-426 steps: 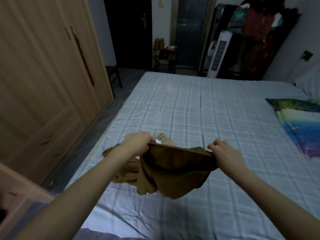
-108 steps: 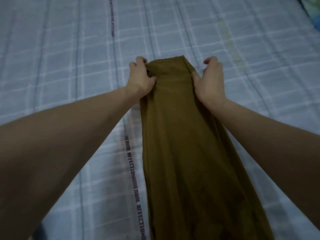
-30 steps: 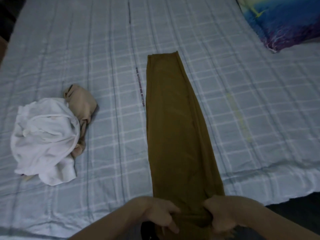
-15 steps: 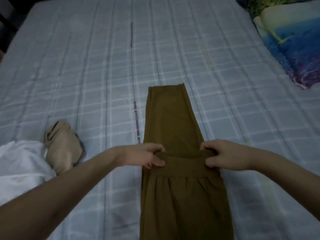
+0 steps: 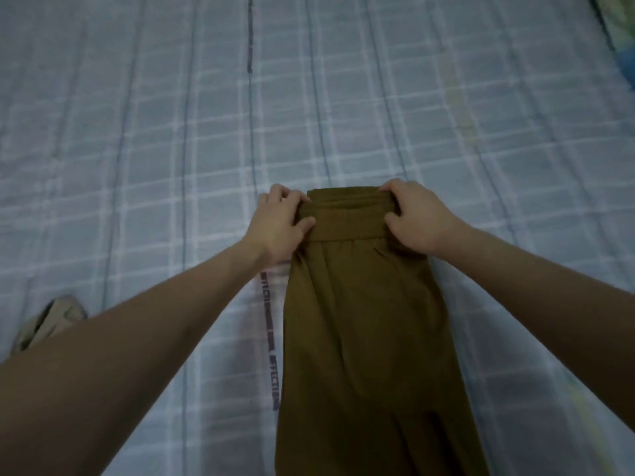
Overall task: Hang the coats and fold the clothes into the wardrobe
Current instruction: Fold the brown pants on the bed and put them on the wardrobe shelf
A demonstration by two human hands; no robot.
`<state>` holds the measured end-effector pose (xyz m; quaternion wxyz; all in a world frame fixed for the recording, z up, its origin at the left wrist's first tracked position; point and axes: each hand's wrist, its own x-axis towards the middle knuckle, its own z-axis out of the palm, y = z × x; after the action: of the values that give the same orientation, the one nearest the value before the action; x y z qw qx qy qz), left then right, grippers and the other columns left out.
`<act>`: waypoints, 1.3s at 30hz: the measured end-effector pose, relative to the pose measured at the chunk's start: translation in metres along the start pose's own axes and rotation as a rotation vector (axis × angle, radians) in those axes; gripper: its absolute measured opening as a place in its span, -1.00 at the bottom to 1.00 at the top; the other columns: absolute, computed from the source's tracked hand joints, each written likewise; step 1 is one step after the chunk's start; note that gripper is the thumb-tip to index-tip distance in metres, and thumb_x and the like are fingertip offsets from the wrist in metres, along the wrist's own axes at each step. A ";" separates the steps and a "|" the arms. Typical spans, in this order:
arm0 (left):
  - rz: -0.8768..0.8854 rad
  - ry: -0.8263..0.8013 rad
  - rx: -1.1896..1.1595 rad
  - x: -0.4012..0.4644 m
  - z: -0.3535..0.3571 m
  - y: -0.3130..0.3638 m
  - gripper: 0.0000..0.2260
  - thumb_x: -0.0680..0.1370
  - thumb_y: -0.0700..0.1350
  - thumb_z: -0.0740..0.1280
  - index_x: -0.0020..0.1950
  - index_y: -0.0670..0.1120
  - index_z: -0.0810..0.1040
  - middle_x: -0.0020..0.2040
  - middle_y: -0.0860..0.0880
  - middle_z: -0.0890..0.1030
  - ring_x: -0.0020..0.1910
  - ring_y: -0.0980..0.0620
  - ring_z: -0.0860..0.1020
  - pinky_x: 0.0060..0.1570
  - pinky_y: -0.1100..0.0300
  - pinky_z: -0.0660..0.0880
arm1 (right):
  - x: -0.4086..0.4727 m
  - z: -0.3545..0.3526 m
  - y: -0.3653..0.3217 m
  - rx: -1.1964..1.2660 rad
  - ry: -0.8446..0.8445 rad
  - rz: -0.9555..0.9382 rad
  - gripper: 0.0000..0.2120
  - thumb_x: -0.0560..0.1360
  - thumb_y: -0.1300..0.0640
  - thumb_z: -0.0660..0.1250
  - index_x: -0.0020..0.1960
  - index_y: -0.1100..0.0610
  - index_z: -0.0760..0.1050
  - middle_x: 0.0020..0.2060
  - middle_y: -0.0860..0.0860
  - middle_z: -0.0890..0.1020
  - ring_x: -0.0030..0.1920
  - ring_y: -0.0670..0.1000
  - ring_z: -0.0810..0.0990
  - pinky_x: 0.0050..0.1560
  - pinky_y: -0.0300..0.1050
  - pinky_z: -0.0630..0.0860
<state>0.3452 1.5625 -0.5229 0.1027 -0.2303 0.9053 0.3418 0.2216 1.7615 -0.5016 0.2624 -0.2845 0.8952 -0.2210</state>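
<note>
Checked blue bedsheet [image 5: 137, 139] filled the frame, with a printed text strip [image 5: 268, 338] running down it just left of the brown trousers [image 5: 364, 338]. Trousers lay lengthwise on the sheet, already folded leg over leg into one long narrow strip. Half a second before, both hands had been carrying the waistband end forward, only partway along the strip; at this moment the waistband [image 5: 347, 218] sat at the far end, stacked over the cuff end, so the strip was doubled in half. Left hand [image 5: 280, 228] pinched the left corner of the stack, thumb on top and fingers curled over the edge; right hand [image 5: 417, 218] did the same on the right corner, fingers curled over the far edge. Both hands touched the fabric and looked pressed down against the bed, probably lining up the edges. Judgement: first lengthwise half-fold about done, at least one more fold likely needed before the trousers fit a wardrobe shelf. A beige garment [image 5: 48, 321] showed at the left edge, partly hidden behind the left forearm, still unfolded. Corner of a coloured pillow [image 5: 623, 49] top right. Wardrobe not in view.
</note>
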 end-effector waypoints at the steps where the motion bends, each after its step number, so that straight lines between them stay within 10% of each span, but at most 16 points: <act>1: -0.007 0.002 0.071 0.010 0.003 -0.006 -0.75 0.60 0.03 0.28 0.27 0.03 0.45 0.24 -0.02 0.35 0.26 -0.03 0.30 0.32 0.06 0.27 | 0.014 0.003 0.004 -0.111 0.007 -0.004 -0.61 0.55 0.17 0.22 0.37 0.11 0.35 0.26 0.13 0.39 0.24 0.12 0.40 0.21 -0.02 0.41; 11: 0.051 -0.142 -0.104 0.028 -0.006 -0.035 -0.39 0.37 0.31 0.39 0.36 0.17 0.39 0.20 0.05 0.33 0.28 0.00 0.28 0.36 0.04 0.27 | 0.064 -0.009 -0.021 -0.502 -0.294 -0.130 -0.44 0.36 -0.12 0.42 0.30 0.06 0.48 0.20 0.09 0.40 0.20 0.14 0.41 0.20 0.10 0.48; 19: 0.036 -0.351 0.081 0.026 -0.025 0.030 -0.68 0.41 -0.10 0.53 0.01 -0.01 0.43 -0.06 0.06 0.50 0.04 -0.01 0.50 -0.13 0.20 0.39 | 0.038 -0.014 -0.027 -0.423 -0.362 -0.117 -0.63 0.32 -0.01 0.52 0.00 0.06 0.45 0.02 0.04 0.53 -0.06 0.04 0.48 -0.09 -0.11 0.45; 23: -0.006 -0.398 0.090 0.018 -0.052 0.063 -0.51 0.38 -0.12 0.56 0.20 -0.02 0.39 0.09 0.00 0.50 0.08 -0.03 0.48 0.03 0.12 0.45 | 0.017 -0.049 -0.041 -0.373 -0.375 -0.075 -0.56 0.34 -0.01 0.55 0.07 0.04 0.38 -0.04 0.01 0.50 -0.06 0.05 0.47 -0.10 -0.13 0.37; 30: 0.134 -0.153 0.195 -0.033 -0.155 0.161 -0.65 0.42 -0.05 0.53 0.19 -0.02 0.62 -0.03 0.06 0.61 0.00 0.03 0.55 0.01 0.19 0.47 | -0.053 -0.168 -0.100 -0.524 -0.002 -0.210 -0.83 0.41 0.01 0.44 -0.05 0.07 0.61 -0.29 0.00 0.57 -0.28 0.00 0.53 -0.23 -0.10 0.47; 34: 0.376 0.199 0.227 -0.091 -0.204 0.205 -0.79 0.49 -0.10 0.45 0.11 0.00 0.55 -0.15 0.10 0.52 -0.15 0.12 0.49 -0.19 0.29 0.36 | -0.113 -0.216 -0.125 -0.651 0.475 -0.484 -0.74 0.42 0.00 0.34 0.00 0.16 0.56 0.00 0.16 0.52 0.01 0.18 0.49 0.03 0.11 0.47; 39: 0.636 0.332 0.345 -0.174 -0.204 0.197 -0.79 0.45 -0.11 0.47 -0.13 0.00 0.43 -0.26 0.13 0.44 -0.22 0.08 0.43 -0.32 0.19 0.23 | -0.188 -0.205 -0.129 -0.681 0.667 -0.666 -0.68 0.35 0.00 0.30 0.02 0.17 0.49 -0.19 0.17 0.57 -0.18 0.22 0.53 -0.24 0.00 0.42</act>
<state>0.3947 1.6171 -0.1982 -0.1191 0.0301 0.9798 0.1575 0.2818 1.8342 -0.2102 -0.2236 -0.5342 0.8123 -0.0691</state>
